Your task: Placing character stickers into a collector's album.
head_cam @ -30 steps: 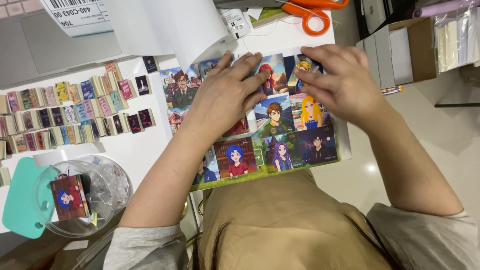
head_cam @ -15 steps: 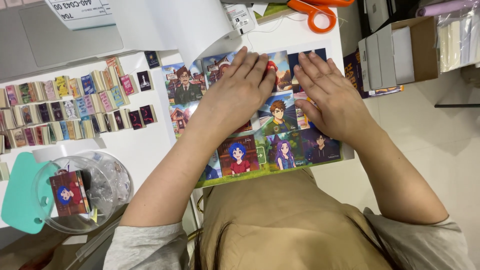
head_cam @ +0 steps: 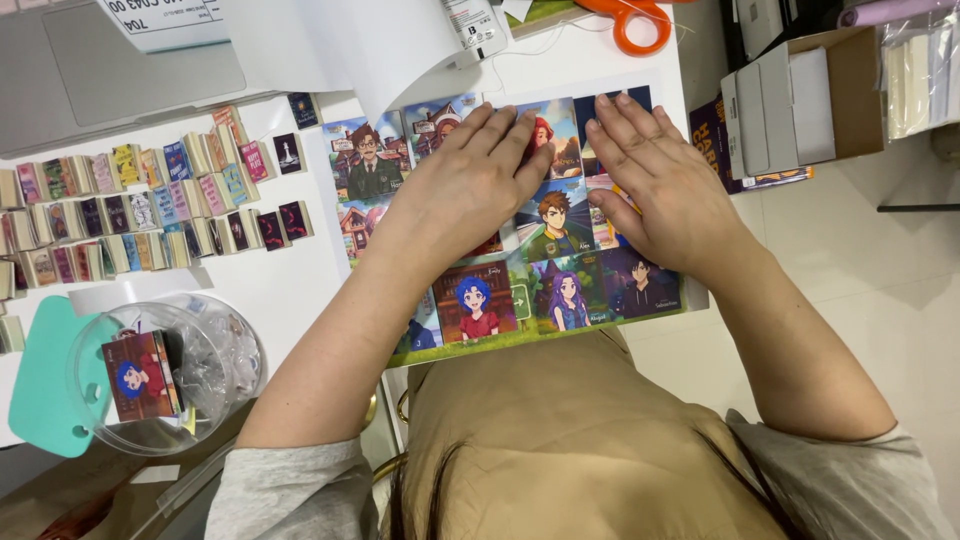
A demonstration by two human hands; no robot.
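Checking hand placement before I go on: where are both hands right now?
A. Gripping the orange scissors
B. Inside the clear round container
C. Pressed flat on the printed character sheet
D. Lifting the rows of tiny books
C: the left hand and right hand lie palm-down, fingers spread, on the printed character sheet.

Both hands lie flat, side by side, on the picture sheet (head_cam: 520,300) at the desk (head_cam: 290,290) edge. Rows of miniature books (head_cam: 140,215) lie left of the sheet, a jar (head_cam: 215,370) nearer than them, scissors (head_cam: 630,20) beyond, and boxes (head_cam: 800,95) right.
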